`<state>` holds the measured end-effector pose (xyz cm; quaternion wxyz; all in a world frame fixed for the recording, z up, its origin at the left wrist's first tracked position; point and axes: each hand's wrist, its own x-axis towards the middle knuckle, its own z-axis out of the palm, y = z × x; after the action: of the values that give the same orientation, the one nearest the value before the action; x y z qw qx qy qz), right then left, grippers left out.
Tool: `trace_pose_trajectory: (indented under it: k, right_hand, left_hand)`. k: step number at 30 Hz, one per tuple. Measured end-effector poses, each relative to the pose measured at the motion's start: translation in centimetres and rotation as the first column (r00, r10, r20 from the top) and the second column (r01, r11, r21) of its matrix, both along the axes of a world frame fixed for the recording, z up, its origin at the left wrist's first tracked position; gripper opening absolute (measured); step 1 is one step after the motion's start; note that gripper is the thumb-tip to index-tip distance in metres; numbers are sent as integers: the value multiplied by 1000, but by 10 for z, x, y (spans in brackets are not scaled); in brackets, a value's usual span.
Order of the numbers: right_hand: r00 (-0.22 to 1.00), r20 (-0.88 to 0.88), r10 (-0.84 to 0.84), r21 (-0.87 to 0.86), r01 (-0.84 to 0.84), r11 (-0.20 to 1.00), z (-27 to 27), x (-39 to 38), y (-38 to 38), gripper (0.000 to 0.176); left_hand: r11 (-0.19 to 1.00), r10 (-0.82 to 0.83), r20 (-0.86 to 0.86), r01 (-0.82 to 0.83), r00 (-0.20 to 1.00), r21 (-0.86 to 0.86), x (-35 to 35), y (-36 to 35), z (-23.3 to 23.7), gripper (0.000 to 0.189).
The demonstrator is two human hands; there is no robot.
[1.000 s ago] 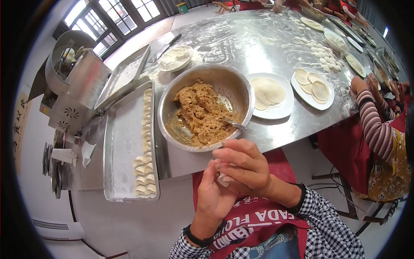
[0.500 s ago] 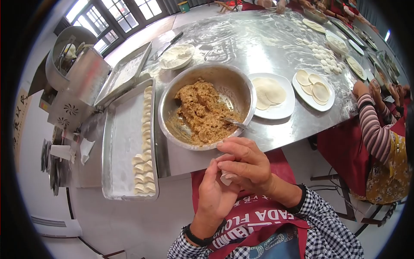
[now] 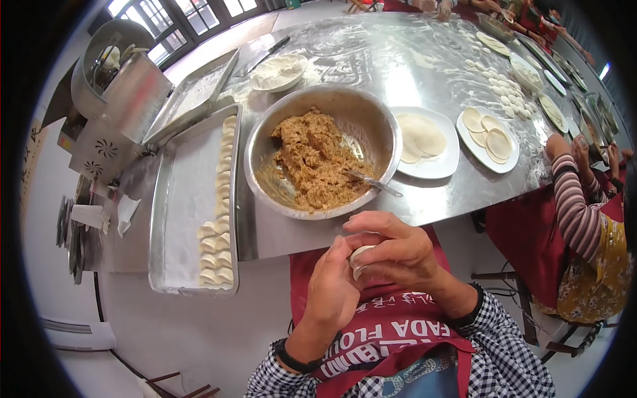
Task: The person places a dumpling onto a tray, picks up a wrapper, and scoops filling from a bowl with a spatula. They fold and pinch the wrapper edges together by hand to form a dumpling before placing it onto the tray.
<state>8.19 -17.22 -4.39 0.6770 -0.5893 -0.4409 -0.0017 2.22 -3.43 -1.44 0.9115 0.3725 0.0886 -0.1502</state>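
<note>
Between my two hands is a small pale dumpling (image 3: 358,260), partly covered by fingers. My left hand (image 3: 333,282) cups it from one side, and the fingers of my right hand (image 3: 398,251) close around it from the other. Just beyond my hands stands a large metal bowl (image 3: 259,182) of brown minced filling (image 3: 315,156), with a spoon (image 3: 375,182) resting in it. To the left, a metal tray (image 3: 159,232) holds a column of folded dumplings (image 3: 215,259) along its right side.
Two white plates (image 3: 448,166) of round dough wrappers (image 3: 418,136) sit right of the bowl. Behind it is a bowl of flour (image 3: 279,71). Dough pieces (image 3: 511,96) lie on the floured metal table (image 3: 371,60). A machine (image 3: 113,113) stands left; a co-worker's striped sleeve (image 3: 574,199) is at right.
My fingers have shifted around the dumpling, and more of its pale surface shows between them. The view has moved slightly. The bowl, plates and tray stay in place on the table.
</note>
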Motion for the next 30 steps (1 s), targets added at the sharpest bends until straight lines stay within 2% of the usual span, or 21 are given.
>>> trace_pose_trajectory:
  k: [5, 7, 10, 13, 16, 18, 19, 21, 23, 25, 26, 27, 28, 29, 30]
  right_hand:
    - [999, -31, 21, -111, -25, 994, 21, 0, -5, 18]
    - [1000, -17, 15, -156, -17, 988, 22, 1, -5, 17]
    - [995, 50, 88, -213, -75, 974, 15, 4, -9, 15]
    - [993, 16, 116, -243, -108, 964, 18, 4, -10, 14]
    - [995, -83, 59, -212, -76, 974, 20, 3, -8, 15]
    - [987, -13, 163, -303, -159, 940, 21, 5, -9, 12]
    - [986, -14, 164, -303, -160, 939, 21, 8, -9, 12]
    - [967, 129, 218, -346, -162, 924, 22, 13, -9, 12]
    - [971, 138, 194, -344, -137, 929, 20, 12, -8, 13]
    - [971, 147, 187, -326, -131, 936, 17, 9, -5, 15]
    - [985, -25, 168, -277, -169, 946, 19, 5, -4, 15]
    - [967, -198, 160, -223, -203, 953, 23, 3, -2, 16]
    - [993, -64, 95, -283, -109, 953, 30, 3, 1, 17]
    - [991, -61, 122, -262, -134, 956, 31, 4, 4, 17]
    - [985, -149, 87, -217, -118, 969, 29, 3, 5, 18]
  left_hand:
    - [999, -23, -46, 25, 999, 38, -1, 0, 1, 50]
    - [992, -108, -44, 110, 993, 55, 1, 1, 3, 50]
    - [997, -69, -7, 69, 998, 41, 1, -2, 6, 48]
    - [987, -149, -9, 150, 989, 58, 3, 0, 9, 49]
    - [983, -166, -67, 171, 984, 70, 5, 1, 7, 46]
    - [981, -172, -58, 176, 983, 87, 6, 1, 9, 45]
    - [978, -176, -47, 180, 983, 105, 6, 1, 9, 43]
    - [979, -172, -56, 177, 983, 98, 6, 1, 3, 42]
    - [982, -151, -65, 157, 986, 106, 5, 1, -1, 41]
    - [983, -175, -112, 180, 978, 36, 5, 3, -2, 41]
    - [976, -219, -95, 218, 971, -24, 4, 9, -8, 41]
    - [982, -189, -101, 190, 977, -1, 2, 15, -9, 41]
    - [982, -187, -92, 189, 978, 5, 0, 22, -9, 41]
    - [982, -189, -82, 190, 979, 10, -2, 29, -7, 41]
    - [985, -165, -84, 167, 983, 29, -4, 39, -4, 41]
